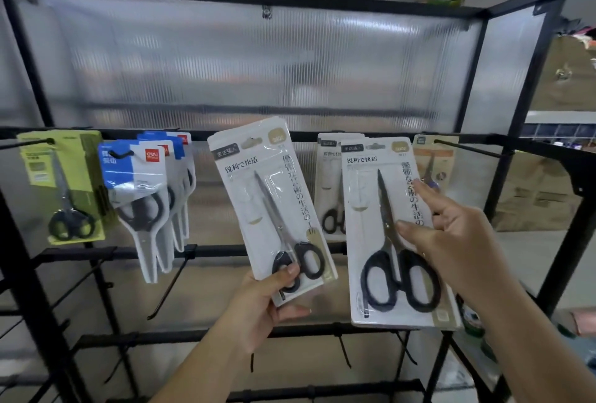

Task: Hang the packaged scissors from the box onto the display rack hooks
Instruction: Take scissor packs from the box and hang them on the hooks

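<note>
Left hand (267, 299) grips the lower end of a white pack (271, 206) of black-handled scissors, thumb across the front over the handles. Pack tilted, top leaning left, held in front of the rack (477, 73), not on a hook.

Right hand (451, 241) released: fingers straight, thumb and forefinger touching the front of a second white pack (383, 235). This pack hangs from the top rail, with a matching pack (329, 186) behind it to the left.

Further left on the rail: blue-and-white packs (138, 196), then a green pack (64, 186). Far right: an orange-topped pack (435, 164) on a long hook (471, 148).
</note>
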Demonstrator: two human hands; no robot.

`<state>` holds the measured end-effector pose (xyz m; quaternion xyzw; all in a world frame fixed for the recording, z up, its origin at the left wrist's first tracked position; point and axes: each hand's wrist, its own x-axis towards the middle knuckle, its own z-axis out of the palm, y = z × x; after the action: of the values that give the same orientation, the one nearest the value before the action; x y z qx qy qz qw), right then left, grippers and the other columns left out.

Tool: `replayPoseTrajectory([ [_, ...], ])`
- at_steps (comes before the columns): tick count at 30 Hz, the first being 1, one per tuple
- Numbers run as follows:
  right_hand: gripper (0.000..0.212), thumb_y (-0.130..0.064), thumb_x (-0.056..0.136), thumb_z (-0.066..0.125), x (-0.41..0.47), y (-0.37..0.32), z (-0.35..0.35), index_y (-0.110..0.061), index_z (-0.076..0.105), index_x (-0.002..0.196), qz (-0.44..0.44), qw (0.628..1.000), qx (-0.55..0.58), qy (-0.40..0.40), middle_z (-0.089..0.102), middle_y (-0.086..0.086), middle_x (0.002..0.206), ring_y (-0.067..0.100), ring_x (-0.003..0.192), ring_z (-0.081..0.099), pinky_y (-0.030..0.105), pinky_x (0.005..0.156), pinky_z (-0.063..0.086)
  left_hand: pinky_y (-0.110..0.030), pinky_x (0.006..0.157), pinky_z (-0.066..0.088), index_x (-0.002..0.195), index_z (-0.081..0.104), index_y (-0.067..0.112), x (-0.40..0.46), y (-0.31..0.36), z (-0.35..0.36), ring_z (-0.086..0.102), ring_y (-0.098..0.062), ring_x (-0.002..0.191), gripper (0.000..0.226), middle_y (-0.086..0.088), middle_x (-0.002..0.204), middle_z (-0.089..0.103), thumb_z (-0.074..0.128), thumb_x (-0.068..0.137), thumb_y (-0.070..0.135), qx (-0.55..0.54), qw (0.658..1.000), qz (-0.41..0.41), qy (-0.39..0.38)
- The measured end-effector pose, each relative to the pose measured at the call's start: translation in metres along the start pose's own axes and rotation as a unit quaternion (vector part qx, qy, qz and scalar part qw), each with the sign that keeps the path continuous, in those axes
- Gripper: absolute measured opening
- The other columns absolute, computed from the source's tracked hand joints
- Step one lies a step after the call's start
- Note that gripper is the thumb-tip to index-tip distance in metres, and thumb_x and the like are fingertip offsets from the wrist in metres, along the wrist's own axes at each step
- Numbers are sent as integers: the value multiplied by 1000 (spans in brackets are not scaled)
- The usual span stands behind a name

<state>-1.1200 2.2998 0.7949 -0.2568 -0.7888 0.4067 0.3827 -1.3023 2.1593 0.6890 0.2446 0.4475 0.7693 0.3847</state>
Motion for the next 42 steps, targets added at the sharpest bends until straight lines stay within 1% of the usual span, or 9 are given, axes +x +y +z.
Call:
replayPoseTrajectory([
  [3, 67, -18, 84, 66, 0, 0, -1, -23, 34, 143, -22, 1000, -6, -4, 66, 27, 78, 34, 57, 59, 24, 59, 40, -33, 47, 56, 74, 78, 21, -2, 3, 0, 72, -22, 70, 13, -1, 70, 71, 71, 66, 14, 11, 1000, 10, 6],
  [7, 68, -19, 85, 66, 1, -1, 2, -20, 33, 144, -32, 999, -19, -4, 68, -6, 92, 44, 93, 62, 27, 74, 52, -34, 49, 56, 83, 77, 16, -4, 8, -5, 71, -32, 86, 19, -9, 84, 73, 74, 65, 16, 7, 1000, 8, 17],
  [11, 66, -19, 86, 64, 1, -3, -2, -21, 33, 144, -20, 999, -44, -17, 66, 31, 89, 52, 85, 59, 56, 79, 53, -33, 49, 56, 98, 73, 12, -7, 13, -6, 65, -41, 100, 32, -20, 106, 69, 72, 67, 16, 2, 1000, -1, 24],
  [19, 67, -20, 85, 66, 7, -9, -16, -18, 33, 144, -18, 994, -84, -63, 64, 12, 120, 32, 103, 63, 48, 96, 48, -30, 47, 55, 105, 67, 11, -9, 16, -1, 55, -47, 114, 38, -24, 111, 62, 71, 67, 16, 1, 999, -9, 41],
  [24, 65, -20, 85, 67, 27, 3, 1, -14, 37, 142, -26, 990, -135, -29, 55, 4, 132, 5, 69, 60, 8, 53, 46, -32, 48, 56, 106, 65, 10, -8, 17, -1, 63, -43, 104, 40, -23, 111, 66, 71, 66, 15, 3, 999, -12, 35],
  [30, 68, -26, 90, 58, 84, 19, 50, -25, 22, 148, 12, 982, -187, -6, 60, 5, 111, 3, 55, 45, 21, 51, 39, -31, 49, 56, 110, 62, 7, -8, 20, 6, 68, -38, 94, 48, -17, 100, 69, 73, 65, 18, 14, 999, -14, 29],
  [33, 72, -39, 91, 54, 80, 25, 70, -19, 16, 149, 20, 967, -253, -19, 50, 10, 127, 16, 94, 54, 26, 76, 40, -32, 51, 56, 113, 62, 8, -10, 21, 3, 68, -38, 95, 45, -18, 102, 70, 70, 69, 18, 15, 1000, -7, 18],
  [39, 63, -78, 62, 46, 1, 23, 96, -32, 58, 104, -53, 996, 36, -69, 57, -19, 103, -5, 90, 54, 8, 68, 41, -30, 50, 55, 106, 65, 7, -13, 13, -2, 69, -35, 90, 45, -16, 96, 70, 74, 63, 17, 41, 998, -19, 34],
  [42, 20, -36, 72, 75, -10, 30, 104, -30, 59, 83, -22, 992, 110, -64, 64, -8, 80, 5, 74, 59, 16, 66, 47, -32, 51, 57, 103, 67, 7, -16, 8, -3, 71, -27, 79, 42, -13, 88, 71, 82, 64, 10, 44, 998, -33, 15],
])
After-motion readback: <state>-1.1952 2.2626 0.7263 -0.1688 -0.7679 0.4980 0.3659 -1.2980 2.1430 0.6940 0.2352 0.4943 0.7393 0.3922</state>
